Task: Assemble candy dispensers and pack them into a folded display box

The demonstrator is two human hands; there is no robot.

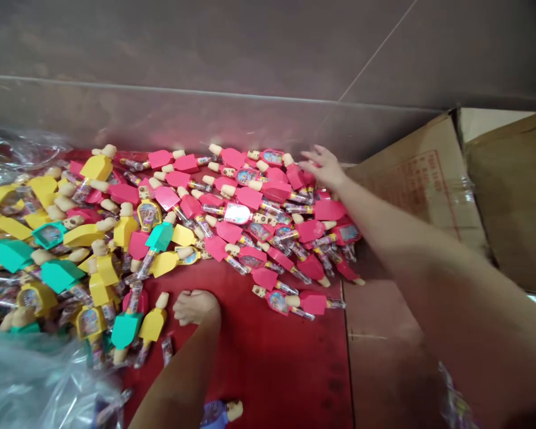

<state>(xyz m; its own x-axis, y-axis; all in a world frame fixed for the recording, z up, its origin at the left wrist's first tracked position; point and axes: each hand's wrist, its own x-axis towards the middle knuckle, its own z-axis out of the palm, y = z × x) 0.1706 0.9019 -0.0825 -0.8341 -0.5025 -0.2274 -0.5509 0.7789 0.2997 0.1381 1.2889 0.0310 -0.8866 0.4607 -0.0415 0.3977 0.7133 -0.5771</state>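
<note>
Many ice-pop-shaped plastic toys with cream-coloured stick ends and clear candy tubes lie piled on a red surface [295,369]. Pink toys [250,199] fill the middle and right of the heap. Yellow toys [152,325] and green toys [125,329] are mixed together on the left. My left hand [195,306] is curled into a fist just right of a yellow toy; whatever its fingers hold, if anything, is hidden. Over the far right edge of the pink toys reaches my right hand [324,167], its fingers apart and nothing visible in them.
Behind the heap rises a grey panelled wall [183,113]. An open cardboard box [420,179] stands at the right. Clear plastic bags [40,381] lie at the front left, with more clear film [18,149] farther back. A purple toy [218,413] sits at the near edge.
</note>
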